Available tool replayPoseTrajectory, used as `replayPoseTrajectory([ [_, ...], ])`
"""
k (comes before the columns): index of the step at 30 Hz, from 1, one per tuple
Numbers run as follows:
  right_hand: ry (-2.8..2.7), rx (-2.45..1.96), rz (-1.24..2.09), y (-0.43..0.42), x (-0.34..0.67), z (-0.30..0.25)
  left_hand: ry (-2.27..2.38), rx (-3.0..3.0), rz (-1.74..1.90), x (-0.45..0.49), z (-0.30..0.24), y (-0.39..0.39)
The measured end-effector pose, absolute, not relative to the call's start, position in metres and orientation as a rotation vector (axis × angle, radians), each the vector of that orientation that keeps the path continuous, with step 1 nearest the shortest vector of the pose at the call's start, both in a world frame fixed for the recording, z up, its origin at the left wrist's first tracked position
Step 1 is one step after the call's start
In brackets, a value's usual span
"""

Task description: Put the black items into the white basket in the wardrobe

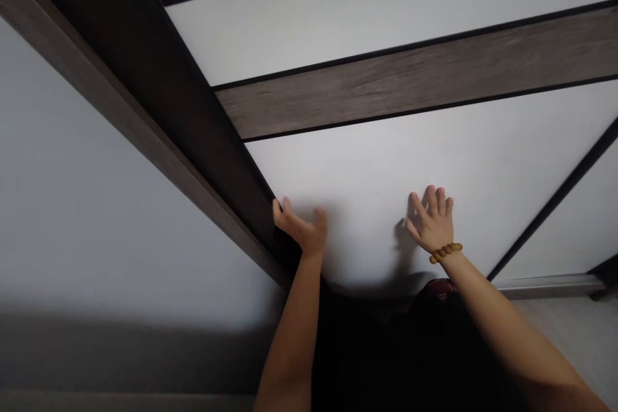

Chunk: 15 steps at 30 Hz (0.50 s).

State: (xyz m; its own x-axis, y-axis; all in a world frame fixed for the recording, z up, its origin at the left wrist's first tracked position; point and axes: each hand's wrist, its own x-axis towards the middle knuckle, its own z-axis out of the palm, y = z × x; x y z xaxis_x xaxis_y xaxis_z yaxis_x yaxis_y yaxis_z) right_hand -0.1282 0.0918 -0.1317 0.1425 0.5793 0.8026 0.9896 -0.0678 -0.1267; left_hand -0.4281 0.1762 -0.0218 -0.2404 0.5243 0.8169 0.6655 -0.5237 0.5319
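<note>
A white sliding door panel [376, 167] with dark trim and a brown wood band [415, 77] fills the view at a tilt. My left hand [302, 228] curls its fingers round the panel's left edge, next to the dark frame [159, 84]. My right hand [432, 222] lies flat on the white panel with fingers spread, a beaded bracelet [445, 252] on its wrist. Both arms reach up from the bottom of the view.
A plain white wall [87, 206] lies left of the wood frame. A second white panel [574, 225] sits at the right behind a thin black strip, with a floor track [550, 283] below. Dark clothing fills the bottom centre.
</note>
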Motion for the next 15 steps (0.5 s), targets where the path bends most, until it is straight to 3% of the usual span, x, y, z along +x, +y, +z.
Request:
replayPoseTrajectory([
  [15,-1.367,-1.728,-0.823,0.084,-0.117,-0.139,-1.891,-1.992,-2.196,-0.460,-0.024,0.223],
])
